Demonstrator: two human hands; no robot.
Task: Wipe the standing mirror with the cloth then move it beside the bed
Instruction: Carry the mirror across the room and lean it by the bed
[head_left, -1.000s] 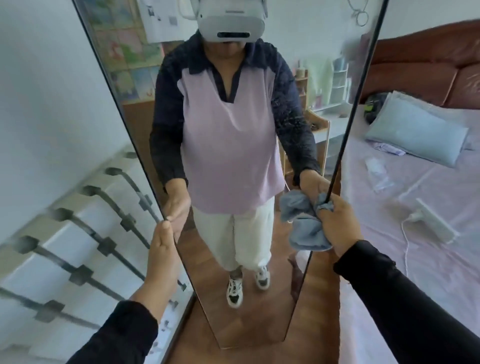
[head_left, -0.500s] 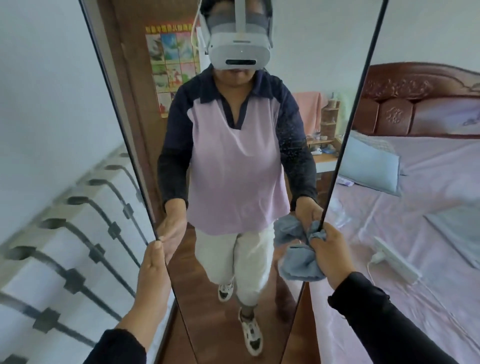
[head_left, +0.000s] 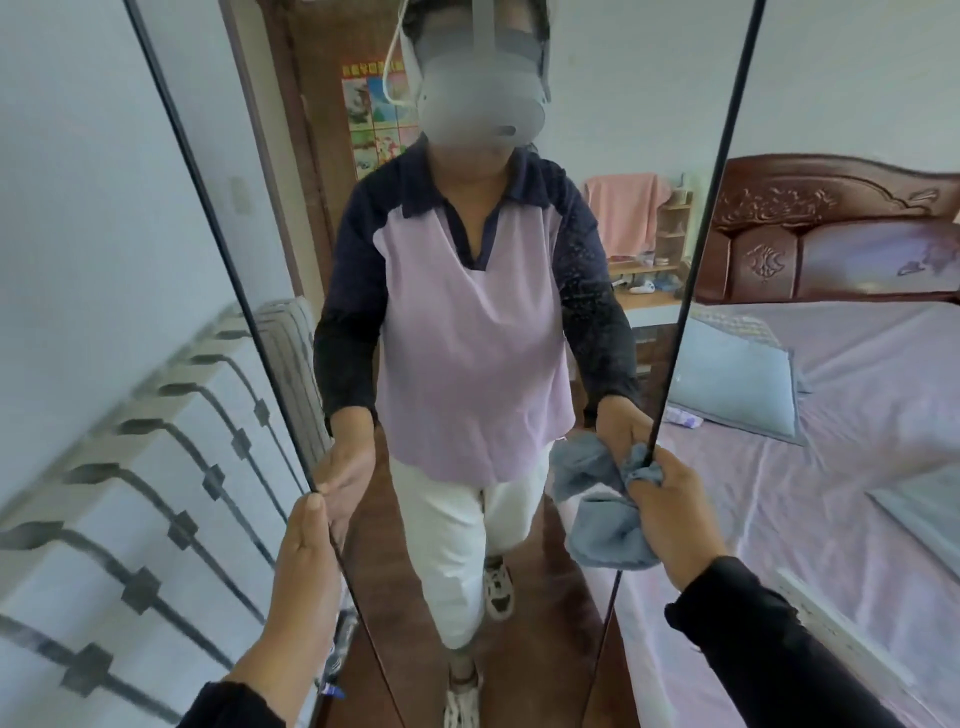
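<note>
Standing mirror (head_left: 467, 364) was held upright between both hands. Left hand (head_left: 304, 561) was clamped on its left edge, fingers behind the glass. Right hand (head_left: 670, 512) gripped the right edge with the blue cloth (head_left: 605, 525) bunched in the same fist. Bed (head_left: 831, 467) sat just right of the mirror; white radiator (head_left: 130, 493) against the wall to its left.
</note>
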